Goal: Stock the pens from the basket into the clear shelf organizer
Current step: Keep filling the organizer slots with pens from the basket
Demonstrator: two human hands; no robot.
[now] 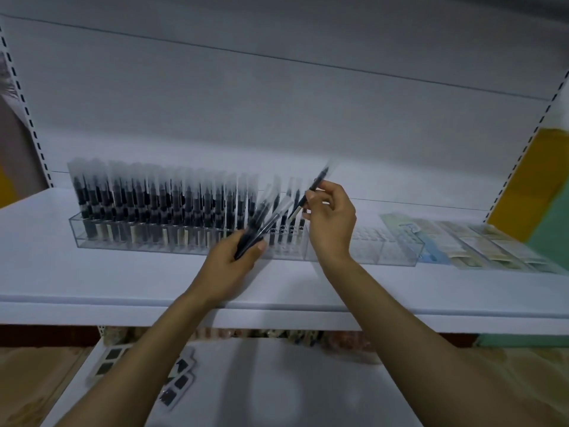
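Closest, my left hand (229, 263) grips slim black pens (267, 220) slanting up-right, while my right hand (332, 221) pinches a single pen (314, 188) tilted likewise.

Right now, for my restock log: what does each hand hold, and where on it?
The left hand grips a bundle of black pens in clear sleeves at its lower end; the right hand pinches one black pen below its middle.

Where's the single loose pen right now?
Head view, right of centre: the single pen is pinched in the right hand, tilted above the clear organizer, just right of the bundle of pens in the left hand.
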